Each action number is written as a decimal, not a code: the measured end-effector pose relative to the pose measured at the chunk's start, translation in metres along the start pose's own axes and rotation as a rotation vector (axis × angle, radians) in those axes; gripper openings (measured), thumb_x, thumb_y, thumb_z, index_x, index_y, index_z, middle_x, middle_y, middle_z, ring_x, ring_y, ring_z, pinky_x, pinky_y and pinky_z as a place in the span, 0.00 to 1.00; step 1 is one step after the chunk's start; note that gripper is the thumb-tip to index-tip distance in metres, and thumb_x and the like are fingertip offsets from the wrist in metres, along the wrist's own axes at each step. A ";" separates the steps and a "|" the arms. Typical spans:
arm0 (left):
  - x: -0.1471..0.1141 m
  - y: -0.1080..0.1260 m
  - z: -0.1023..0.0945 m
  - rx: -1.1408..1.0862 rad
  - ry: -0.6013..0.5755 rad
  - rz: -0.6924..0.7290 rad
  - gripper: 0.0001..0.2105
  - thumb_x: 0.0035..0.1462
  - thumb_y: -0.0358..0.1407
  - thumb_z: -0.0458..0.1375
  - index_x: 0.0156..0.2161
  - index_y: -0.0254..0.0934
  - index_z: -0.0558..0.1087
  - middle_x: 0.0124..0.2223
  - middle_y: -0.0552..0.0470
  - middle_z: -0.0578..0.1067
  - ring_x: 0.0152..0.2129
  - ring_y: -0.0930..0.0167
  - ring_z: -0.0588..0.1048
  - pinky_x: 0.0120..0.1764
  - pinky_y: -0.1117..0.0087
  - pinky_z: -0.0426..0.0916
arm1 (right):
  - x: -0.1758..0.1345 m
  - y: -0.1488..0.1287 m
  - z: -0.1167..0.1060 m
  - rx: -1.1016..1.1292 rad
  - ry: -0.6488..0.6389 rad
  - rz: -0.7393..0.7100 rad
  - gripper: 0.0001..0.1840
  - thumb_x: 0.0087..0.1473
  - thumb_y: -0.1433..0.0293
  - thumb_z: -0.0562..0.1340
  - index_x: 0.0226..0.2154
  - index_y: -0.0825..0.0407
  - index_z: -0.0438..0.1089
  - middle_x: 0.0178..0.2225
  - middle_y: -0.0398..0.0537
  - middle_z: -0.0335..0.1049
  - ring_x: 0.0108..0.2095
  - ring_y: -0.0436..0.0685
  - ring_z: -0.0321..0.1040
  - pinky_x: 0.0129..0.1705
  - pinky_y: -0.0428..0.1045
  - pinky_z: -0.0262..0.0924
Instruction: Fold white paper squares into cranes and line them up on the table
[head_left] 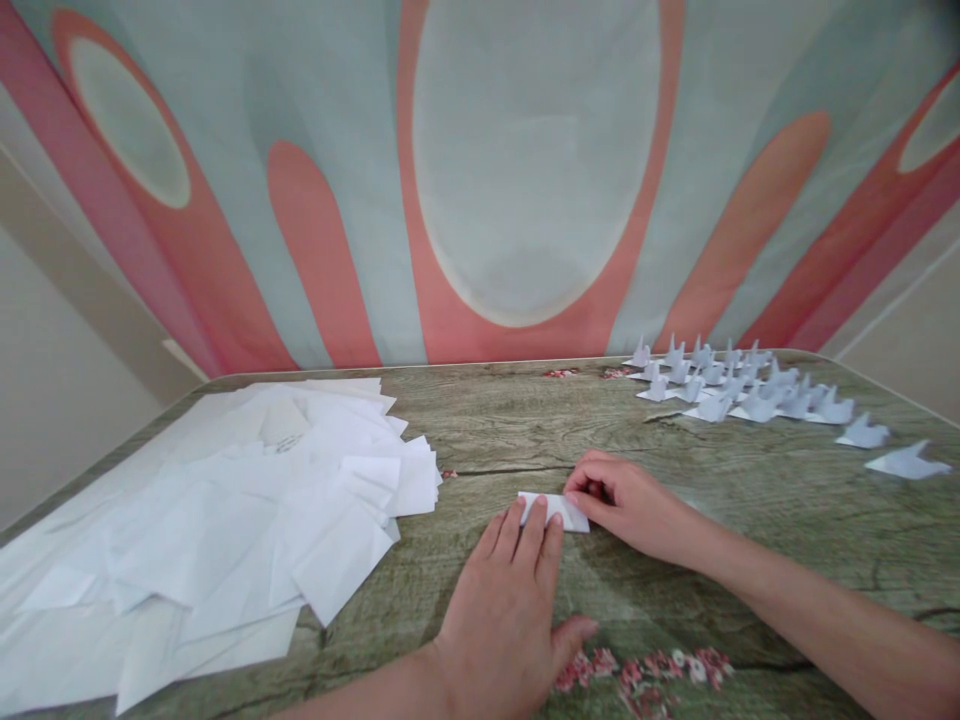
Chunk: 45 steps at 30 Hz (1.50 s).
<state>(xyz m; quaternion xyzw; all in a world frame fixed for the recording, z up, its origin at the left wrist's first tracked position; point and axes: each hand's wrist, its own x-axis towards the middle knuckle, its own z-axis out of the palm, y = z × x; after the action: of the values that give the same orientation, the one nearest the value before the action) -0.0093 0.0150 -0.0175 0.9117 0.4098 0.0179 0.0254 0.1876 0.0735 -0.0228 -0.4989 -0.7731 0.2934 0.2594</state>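
Note:
A small folded piece of white paper (556, 511) lies flat on the wood-patterned table in front of me. My left hand (506, 590) rests on it with fingers stretched out, the fingertips pressing its near and left part. At the paper's right end, my right hand (626, 505) pinches the edge between thumb and curled fingers. The fingertips hide part of the folds.
A wide heap of loose white paper sheets (225, 520) covers the table's left side. Several folded white paper birds (757, 402) stand in rows at the back right. A patterned curtain (345, 180) hangs behind the table (465, 420), which has printed flowers.

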 end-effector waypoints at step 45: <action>-0.001 0.001 -0.004 -0.023 0.014 -0.008 0.33 0.58 0.55 0.37 0.61 0.33 0.51 0.63 0.42 0.51 0.59 0.57 0.49 0.57 0.56 0.50 | -0.015 -0.022 -0.017 -0.325 0.003 -0.156 0.21 0.44 0.85 0.51 0.35 0.51 0.72 0.37 0.47 0.68 0.38 0.54 0.64 0.43 0.50 0.58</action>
<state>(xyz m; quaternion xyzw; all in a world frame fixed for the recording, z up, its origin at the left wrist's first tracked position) -0.0096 0.0136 -0.0137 0.9095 0.4134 0.0292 0.0332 0.1915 0.0554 0.0030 -0.4732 -0.8463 0.1428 0.1985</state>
